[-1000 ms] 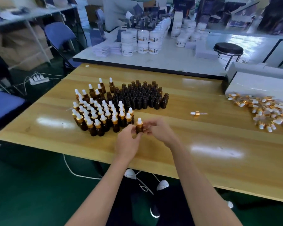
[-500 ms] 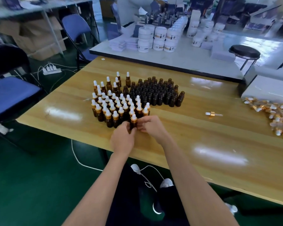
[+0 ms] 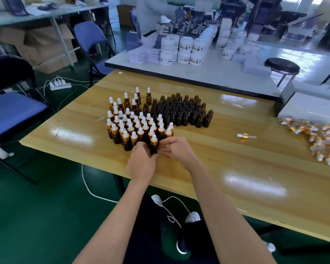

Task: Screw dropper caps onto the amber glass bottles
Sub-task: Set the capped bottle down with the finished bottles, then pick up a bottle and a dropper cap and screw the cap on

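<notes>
A capped amber bottle point(image 3: 154, 142) with a gold collar and white bulb stands at the front edge of the group of capped bottles point(image 3: 135, 122). My left hand point(image 3: 141, 162) grips its lower body from the left. My right hand point(image 3: 177, 149) has curled fingertips against its right side. Behind and to the right stands a cluster of uncapped amber bottles point(image 3: 181, 111). One loose dropper cap point(image 3: 245, 136) lies on the wooden table point(image 3: 236, 168). A pile of dropper caps point(image 3: 320, 138) lies at the table's right edge.
A white box point(image 3: 311, 109) sits behind the cap pile. A second table with white jars point(image 3: 185, 50) stands beyond. Blue chairs point(image 3: 11, 111) are at the left, a black stool point(image 3: 282, 66) at the back right. Another person works at the far table.
Both hands brought the capped bottle to the left and set it against the front of the capped group. The view has shifted with them.
</notes>
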